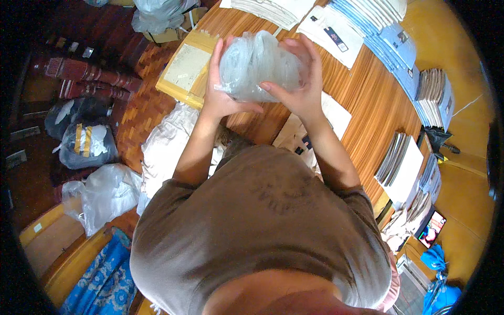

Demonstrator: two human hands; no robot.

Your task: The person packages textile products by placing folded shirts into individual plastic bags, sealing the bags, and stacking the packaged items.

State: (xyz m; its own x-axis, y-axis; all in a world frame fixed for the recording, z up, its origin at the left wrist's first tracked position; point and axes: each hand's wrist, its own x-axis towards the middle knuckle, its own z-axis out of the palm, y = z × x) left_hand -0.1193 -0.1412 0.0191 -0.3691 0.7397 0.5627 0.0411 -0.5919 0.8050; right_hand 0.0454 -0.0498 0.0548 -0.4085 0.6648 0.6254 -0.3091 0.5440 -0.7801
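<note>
Between my two hands is a rounded bundle of clear, bluish-white plastic (257,65), held up over the wooden table. Its layers look curled, and a shiny clear wrap seems to cover it; the exact kind cannot be made out. My left hand (223,86) grips the bundle's left side, thumb underneath. On the opposite side my right hand (302,84) wraps round it, with the thumb across its front. Below the right forearm lies a folded light garment (336,116) with a dark tag, partly hidden by my arm and shirt.
Stacked blue and white folded shirts (375,39) line the table's far right edge. Darker folded stacks (394,157) stand nearer on the right. A yellow-taped carton (181,68) sits at the left, above heaped white cloth (170,139). Plastic bags (107,191) lie on the floor.
</note>
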